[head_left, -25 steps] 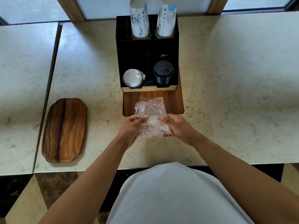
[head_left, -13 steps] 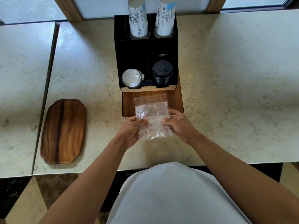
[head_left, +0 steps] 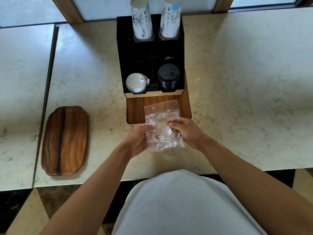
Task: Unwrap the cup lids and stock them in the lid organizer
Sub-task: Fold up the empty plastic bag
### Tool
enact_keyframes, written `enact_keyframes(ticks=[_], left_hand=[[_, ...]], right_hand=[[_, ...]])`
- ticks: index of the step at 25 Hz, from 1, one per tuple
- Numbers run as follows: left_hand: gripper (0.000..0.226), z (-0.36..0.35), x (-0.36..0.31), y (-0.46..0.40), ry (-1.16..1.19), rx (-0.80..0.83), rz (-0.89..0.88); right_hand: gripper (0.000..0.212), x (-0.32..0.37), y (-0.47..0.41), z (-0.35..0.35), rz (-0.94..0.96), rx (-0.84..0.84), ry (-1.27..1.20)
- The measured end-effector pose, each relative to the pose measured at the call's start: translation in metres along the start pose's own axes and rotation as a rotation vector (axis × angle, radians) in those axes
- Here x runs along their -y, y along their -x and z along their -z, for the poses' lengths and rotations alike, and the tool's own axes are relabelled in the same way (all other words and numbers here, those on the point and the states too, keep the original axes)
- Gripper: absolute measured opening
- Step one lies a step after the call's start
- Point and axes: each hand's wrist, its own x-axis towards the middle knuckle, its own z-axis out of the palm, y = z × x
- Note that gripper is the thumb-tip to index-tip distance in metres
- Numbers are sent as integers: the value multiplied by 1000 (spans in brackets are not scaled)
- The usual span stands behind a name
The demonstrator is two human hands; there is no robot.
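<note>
A crumpled clear plastic wrapper [head_left: 162,126] is held over the counter's near edge, pinched on its left side by my left hand [head_left: 138,141] and on its right side by my right hand [head_left: 186,131]. Nothing shows inside it. Behind it stands the black lid organizer [head_left: 150,53] on a wooden base [head_left: 135,107]. Its front left slot holds a stack of white lids [head_left: 136,83]. The front right slot holds a stack of black lids [head_left: 168,76]. Two stacks of printed paper cups [head_left: 142,19] rise from its back slots.
A wooden tray [head_left: 65,140] lies on the marble counter [head_left: 245,82] to the left, near a seam with a second counter slab [head_left: 20,82]. A window frame runs along the back.
The wrapper has been flattened and smoothed out between my hands and its top edge now reaches over the wooden base. Both hands stay in about the same place.
</note>
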Motion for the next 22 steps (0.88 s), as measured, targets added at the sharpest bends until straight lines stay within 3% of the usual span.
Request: enact_keyframes(ticks=[4, 8, 11, 13, 16, 17, 22], left_hand=[[13, 4, 2, -5, -142, -48, 0], [25, 5, 3, -9, -192, -125, -74], [13, 7, 2, -12, -152, -139, -96], [11, 7, 0, -12, -118, -141, -104], [16, 5, -2, -11, -49, -169, -103], [21, 5, -3, -11, 9, -161, -91], [42, 5, -5, -13, 349, -61, 3]], right_hand=[[19, -2, -3, 4, 5, -46, 0], [25, 1, 0, 9, -65, 33, -13], [29, 2, 1, 13, -134, 48, -38], [43, 1, -1, 17, -140, 37, -14], [25, 2, -1, 19, -78, 29, -5], [19, 1, -1, 19, -50, 31, -42], [32, 2, -1, 16, -13, 125, -417]])
